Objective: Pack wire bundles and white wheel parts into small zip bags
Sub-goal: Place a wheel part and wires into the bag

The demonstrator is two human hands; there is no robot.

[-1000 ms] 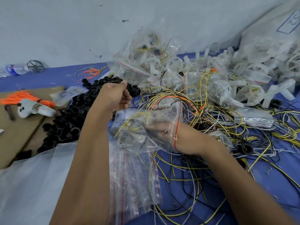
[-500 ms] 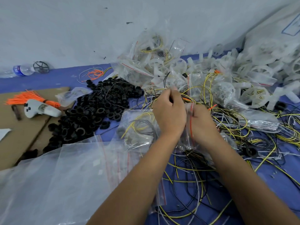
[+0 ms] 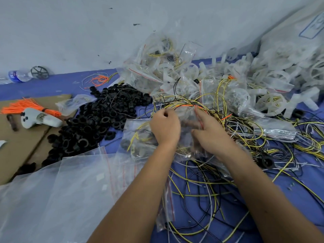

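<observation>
both hands worked one small zip bag (image 3: 188, 123) above the loose wires (image 3: 201, 181): the left hand (image 3: 165, 128) pinched its rim, and the right hand (image 3: 210, 135) had fingers inside. a tangled strand could have dragged neighbours in or jammed the red seal.

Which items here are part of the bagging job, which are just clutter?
Job: left hand and right hand on a zip bag; loose wires; white wheels; filled bags; empty bags.

Clutter: black rings; orange ties; controller; bottle; cardboard.
</observation>
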